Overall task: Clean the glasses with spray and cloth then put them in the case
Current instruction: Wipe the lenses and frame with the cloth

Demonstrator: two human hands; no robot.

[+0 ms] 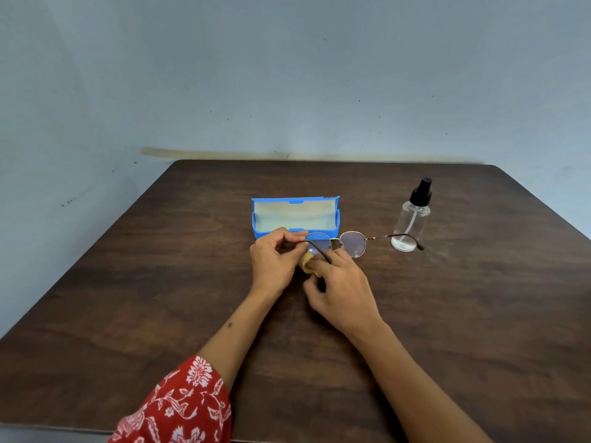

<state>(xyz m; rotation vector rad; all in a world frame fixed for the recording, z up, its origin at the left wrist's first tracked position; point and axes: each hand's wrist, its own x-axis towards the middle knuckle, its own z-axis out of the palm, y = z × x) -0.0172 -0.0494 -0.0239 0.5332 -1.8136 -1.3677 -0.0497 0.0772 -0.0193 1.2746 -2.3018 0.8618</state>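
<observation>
Right now both hands work on the glasses just above the dark wood table, near its middle. L hand pinches the frame at its left hinge, thumb and forefinger curled on the rim where the near temple arm folds back toward the person. R hand holds a small tan cloth, bunched up, w/ fingers curled round it; the cloth sits against the left lens, and fingertips show through the bridge area btwn the two lenses. How much of the lens the cloth covers, can't tell, since the hands hide most of it.

Glasses are thin metal, round lenses, both temple arms unfolded; the far arm sticks out to the right and its dark tip crosses in front of the spray bottle. Bottle is clear w/ a black pump top, upright on the table, right of the glasses, looks nearly empty w/ a bit of liquid at the bottom.

Blue case lies open just behind the hands, lid tipped back, pale lining showing, nothing inside it. L hand overlaps its front edge in view.

L arm has a red sleeve w/ white floral print. Pale blue wall behind the table.
</observation>
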